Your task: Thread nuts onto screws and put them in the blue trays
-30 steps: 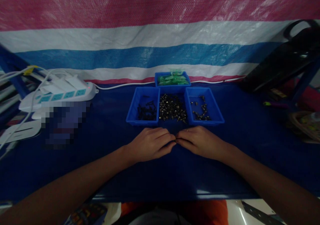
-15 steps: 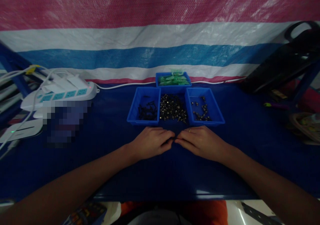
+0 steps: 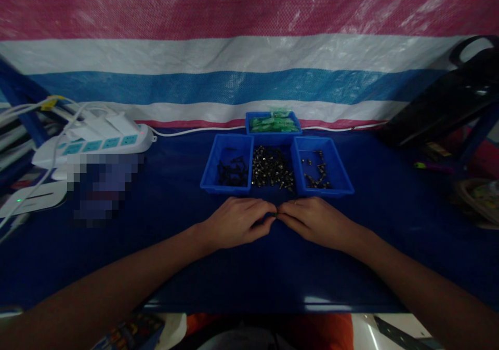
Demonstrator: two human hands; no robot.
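Observation:
My left hand and my right hand meet at the fingertips over the table, just in front of the bins. Both are closed in a pinch around a tiny dark piece, too small to name. Beyond my left hand is a blue bin with black, slender parts. A heap of small metal-and-black fittings lies in the middle. Past my right hand, another blue bin contains several similar metal fittings.
Behind the heap, a blue bin holds green packets. A white power strip with cables stands at left, near a white device. On the right are a black bottle, a purple pen-like item and a basket.
The view has shifted slightly. My fingertips have come together, and a tiny dark piece now shows between them. The bins and their contents look the same.

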